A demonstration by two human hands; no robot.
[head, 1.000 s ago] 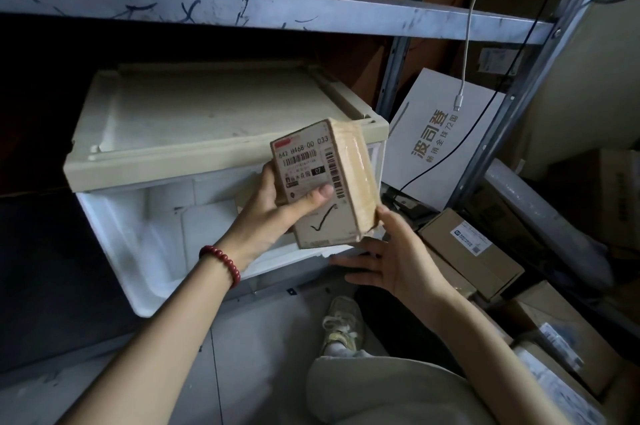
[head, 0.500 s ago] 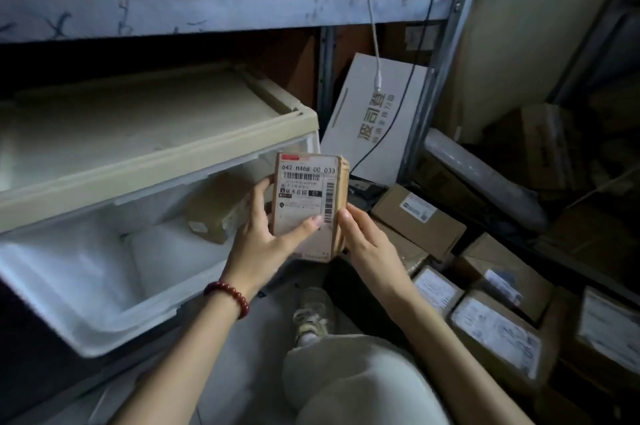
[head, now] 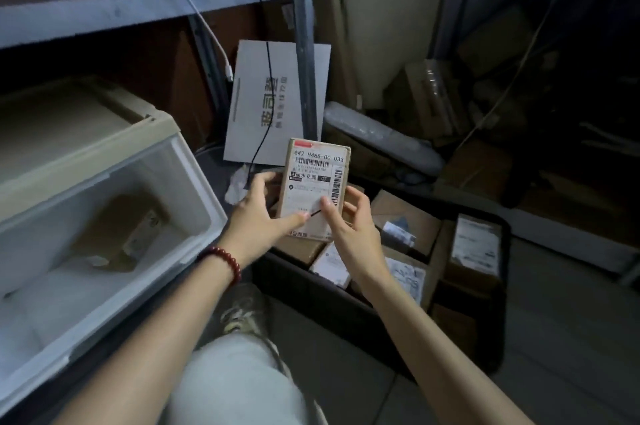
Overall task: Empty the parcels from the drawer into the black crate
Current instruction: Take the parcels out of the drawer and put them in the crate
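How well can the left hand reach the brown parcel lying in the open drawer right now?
Probably not yet: the left hand grips the labelled parcel. Once freed, likely yes: the drawer is open above the brown parcel.

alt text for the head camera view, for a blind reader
A person's left hand and right hand hold a small brown cardboard parcel with a white barcode label upright over a black crate holding several labelled cardboard boxes. At left, a white plastic drawer stands pulled open with one brown parcel inside.
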